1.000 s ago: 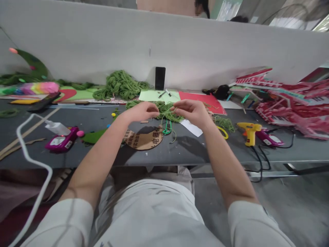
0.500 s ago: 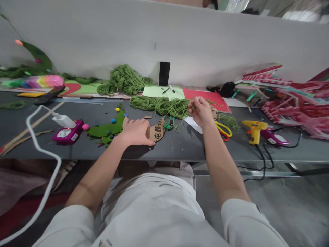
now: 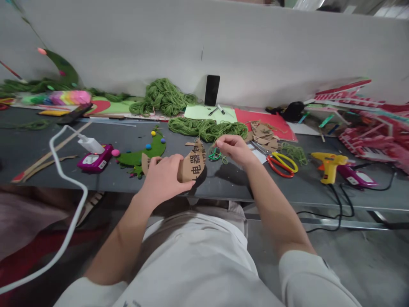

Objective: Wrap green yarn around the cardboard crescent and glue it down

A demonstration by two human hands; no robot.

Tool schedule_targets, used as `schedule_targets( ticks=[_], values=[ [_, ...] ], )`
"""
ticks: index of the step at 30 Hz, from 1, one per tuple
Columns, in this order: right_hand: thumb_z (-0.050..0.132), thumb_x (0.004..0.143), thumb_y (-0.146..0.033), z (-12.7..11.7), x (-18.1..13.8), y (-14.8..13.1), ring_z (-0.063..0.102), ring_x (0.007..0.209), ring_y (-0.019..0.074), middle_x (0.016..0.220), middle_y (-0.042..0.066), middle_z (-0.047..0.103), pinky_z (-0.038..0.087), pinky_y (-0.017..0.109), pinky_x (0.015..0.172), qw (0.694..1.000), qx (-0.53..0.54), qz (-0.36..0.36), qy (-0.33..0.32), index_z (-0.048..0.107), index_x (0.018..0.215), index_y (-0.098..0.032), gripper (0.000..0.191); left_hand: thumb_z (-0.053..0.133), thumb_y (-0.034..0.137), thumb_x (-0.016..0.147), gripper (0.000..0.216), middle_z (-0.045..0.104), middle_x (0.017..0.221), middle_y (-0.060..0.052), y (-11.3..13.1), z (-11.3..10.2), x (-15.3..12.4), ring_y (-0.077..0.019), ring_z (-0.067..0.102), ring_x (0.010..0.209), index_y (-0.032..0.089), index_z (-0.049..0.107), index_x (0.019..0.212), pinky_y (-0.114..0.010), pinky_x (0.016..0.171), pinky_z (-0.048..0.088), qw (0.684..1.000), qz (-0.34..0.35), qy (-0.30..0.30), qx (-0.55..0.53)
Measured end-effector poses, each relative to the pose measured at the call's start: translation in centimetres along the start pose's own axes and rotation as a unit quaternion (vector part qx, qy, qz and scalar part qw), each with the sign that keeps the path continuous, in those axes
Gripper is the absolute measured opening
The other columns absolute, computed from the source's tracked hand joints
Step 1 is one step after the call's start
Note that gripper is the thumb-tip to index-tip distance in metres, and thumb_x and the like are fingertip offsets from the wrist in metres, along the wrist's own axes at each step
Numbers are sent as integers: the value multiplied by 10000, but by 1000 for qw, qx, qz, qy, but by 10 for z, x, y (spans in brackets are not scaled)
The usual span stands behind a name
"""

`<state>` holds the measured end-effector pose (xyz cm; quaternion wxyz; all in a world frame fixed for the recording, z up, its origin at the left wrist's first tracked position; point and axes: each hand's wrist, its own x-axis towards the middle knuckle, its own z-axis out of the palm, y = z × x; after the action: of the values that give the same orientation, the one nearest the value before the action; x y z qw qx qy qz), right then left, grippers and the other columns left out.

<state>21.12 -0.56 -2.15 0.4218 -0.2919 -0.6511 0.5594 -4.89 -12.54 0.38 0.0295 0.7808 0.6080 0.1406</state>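
My left hand [image 3: 166, 175] is closed around a curved piece of brown cardboard [image 3: 194, 164] with printed black characters. Its pointed end sticks up to the right, just above the table's front edge. The fingers of my right hand [image 3: 234, 150] are pinched on what looks like a thin strand of green yarn [image 3: 211, 150], close to the cardboard's tip. Under that hand lies a small bright green item [image 3: 216, 155] with loose yarn about it. Left of the cardboard is a green crescent ornament [image 3: 156, 145] with coloured pompoms, partly hidden by my left hand.
A long green yarn skein [image 3: 206, 129] and a yarn heap [image 3: 164, 97] lie behind, near a black phone [image 3: 212, 90] propped against the wall. On the right are scissors [image 3: 283, 164], cardboard scraps [image 3: 263, 134] and a yellow glue gun [image 3: 329, 164]. A white cable [image 3: 65, 196] crosses the left.
My right hand has moved left and nearer, from beside the yarn skein to the cardboard's tip. My left hand has raised the cardboard slightly. Scissors and scraps are now uncovered.
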Motion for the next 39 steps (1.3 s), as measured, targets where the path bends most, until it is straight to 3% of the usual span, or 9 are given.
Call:
schedule_targets(
  ticks=[3,6,9,12,19,25,27,32,39],
  values=[
    [759,844,-517,-1,-2,-8,246,457,70,510,-89,328,179,242,491,998,66,-7,-19,698,918,-191,340,733,606,754,576,718,1139,-74,6,7,-9,-345,652,1042,233,555,1154,-464,962,347,999,-19,-11,-28],
    [772,828,-508,-4,-5,-15,329,469,79,526,-64,431,213,242,487,998,61,3,-21,688,880,-187,336,733,597,768,578,696,1175,-84,11,14,-15,-341,643,1069,226,555,1174,-464,949,363,999,-16,-20,-32],
    [810,802,-466,1,-13,-17,397,521,81,593,-25,544,269,245,512,999,-19,28,-1,693,800,-162,325,729,581,784,575,670,1178,-100,15,20,-19,-346,626,1105,209,551,1186,-471,948,370,999,-7,-27,-18],
    [814,807,-438,16,-32,-16,448,588,96,650,-9,585,329,257,563,996,-70,27,47,705,761,-164,299,733,574,782,566,667,1154,-94,20,24,-24,-337,632,1082,215,543,1177,-468,934,374,999,-16,-32,-32],
    [750,882,-403,58,-89,-13,574,757,168,832,38,647,445,317,658,991,-18,-75,111,805,834,-279,143,757,615,739,585,715,1128,-78,29,26,-44,-324,660,1015,246,535,1136,-476,919,371,991,-36,-29,-122],
    [776,868,-351,90,-108,-13,488,634,156,691,21,577,369,311,554,978,-94,-65,177,841,918,-311,92,769,625,734,621,715,1159,-90,35,24,-57,-335,659,1047,246,519,1158,-480,933,373,990,-43,-55,-122],
    [782,859,-358,96,-116,-9,504,654,158,767,39,602,371,311,539,973,-115,-62,190,846,933,-315,107,776,627,727,645,712,1154,-89,37,25,-60,-334,661,1036,241,513,1171,-480,928,376,989,-47,-63,-122],
    [791,848,-352,99,-136,3,599,836,181,1135,87,646,433,306,552,964,-128,-31,231,844,933,-312,108,789,593,729,624,703,1153,-88,41,30,-65,-343,657,1062,238,514,1162,-471,923,388,990,-50,-61,-120],
    [795,827,-394,87,-116,9,654,1007,231,1102,90,691,527,311,640,963,-111,2,244,834,870,-270,137,780,652,727,662,692,1184,-106,40,34,-50,-357,654,1074,239,510,1168,-476,925,402,992,-51,-64,-98]
  ],
)
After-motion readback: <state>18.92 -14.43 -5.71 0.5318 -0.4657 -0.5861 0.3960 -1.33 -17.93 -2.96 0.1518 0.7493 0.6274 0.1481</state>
